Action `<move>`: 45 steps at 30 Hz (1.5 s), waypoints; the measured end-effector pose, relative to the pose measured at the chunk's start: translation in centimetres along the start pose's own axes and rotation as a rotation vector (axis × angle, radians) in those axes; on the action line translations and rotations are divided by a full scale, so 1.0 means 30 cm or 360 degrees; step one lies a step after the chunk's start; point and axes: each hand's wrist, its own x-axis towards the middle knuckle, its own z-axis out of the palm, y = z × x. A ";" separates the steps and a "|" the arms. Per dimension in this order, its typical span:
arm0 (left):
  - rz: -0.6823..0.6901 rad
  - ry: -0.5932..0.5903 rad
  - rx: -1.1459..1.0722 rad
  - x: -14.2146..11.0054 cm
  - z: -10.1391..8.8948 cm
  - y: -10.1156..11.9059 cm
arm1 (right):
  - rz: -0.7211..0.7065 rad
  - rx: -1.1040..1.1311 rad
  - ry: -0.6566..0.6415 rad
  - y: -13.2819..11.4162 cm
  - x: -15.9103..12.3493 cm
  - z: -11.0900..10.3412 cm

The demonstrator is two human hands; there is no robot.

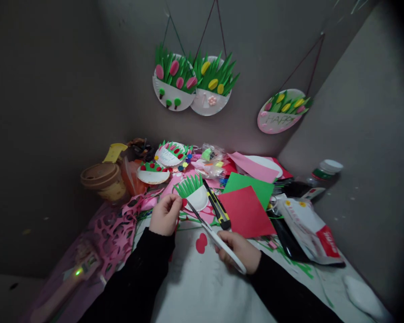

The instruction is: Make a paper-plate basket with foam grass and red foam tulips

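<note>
My left hand (165,214) is closed in a pinch on a small red paper piece (184,202), held just above the white table cover. My right hand (239,251) grips white-handled scissors (211,231), whose blades point up-left to the red piece. Below the blades a red cut-out shape (201,243) lies on the white table cover (202,287). Just behind my hands sits a half paper plate with green paper grass (192,192).
A yellow-black utility knife (217,207) lies beside red (246,211) and green (249,185) paper sheets. Pink cut foam (114,229), a stack of brown cups (103,179), a glue gun (77,272), a packet (309,229) and a jar (323,172) surround them. Finished plate crafts (195,83) hang on the wall.
</note>
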 end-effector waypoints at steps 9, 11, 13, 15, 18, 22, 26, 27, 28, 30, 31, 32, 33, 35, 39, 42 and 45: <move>0.0135 -0.0082 0.0180 -0.001 -0.002 -0.031 | -0.0060 0.0006 0.0136 0.015 0.018 -0.015; 0.0141 -0.0152 0.0164 -0.004 0.005 -0.040 | -0.0078 -0.0003 0.0172 0.015 0.018 -0.017; 0.0099 -0.0191 0.0110 -0.005 0.011 -0.049 | -0.0103 0.0009 0.0197 0.014 0.017 -0.017; 0.0048 -0.0221 0.0025 -0.006 0.016 -0.056 | -0.0123 0.0025 0.0213 0.011 0.015 -0.015; -0.0021 -0.0342 -0.0072 -0.011 0.023 -0.061 | -0.0160 0.0026 0.0252 0.009 0.014 -0.009; -0.0049 -0.0553 -0.0077 -0.037 0.046 -0.061 | -0.0282 0.0007 0.0523 0.018 0.030 0.003; 0.0069 -0.0810 0.0142 -0.079 0.079 -0.058 | -0.0392 -0.0034 0.0748 0.030 0.053 0.019; 0.0083 -0.0855 0.0178 -0.086 0.086 -0.058 | -0.0401 -0.0033 0.0752 0.032 0.056 0.023; 0.0084 -0.0881 0.0191 -0.090 0.091 -0.059 | -0.0408 -0.0023 0.0748 0.032 0.059 0.025; 0.0044 -0.0844 0.0146 -0.090 0.096 -0.064 | -0.0405 0.0019 0.0768 0.033 0.060 0.028; 0.0005 -0.0778 0.0097 -0.086 0.096 -0.067 | -0.0388 0.0056 0.0804 0.033 0.060 0.027; -0.0036 -0.0701 0.0053 -0.081 0.095 -0.071 | -0.0366 0.0104 0.0842 0.033 0.060 0.026; -0.0077 -0.0630 0.0032 -0.076 0.094 -0.073 | -0.0342 0.0156 0.0879 0.034 0.061 0.023; -0.0168 -0.0621 0.0070 -0.071 0.096 -0.074 | -0.0321 0.0233 0.0941 0.037 0.062 0.018; -0.0372 -0.0965 0.0200 -0.088 0.113 -0.061 | -0.0361 0.0240 0.0992 0.040 0.065 0.015; -0.0375 -0.0984 0.0229 -0.094 0.119 -0.057 | -0.0364 0.0221 0.0967 0.037 0.061 0.015; -0.0364 -0.0884 0.0227 -0.076 0.106 -0.060 | -0.0396 0.0142 0.0970 0.036 0.054 -0.008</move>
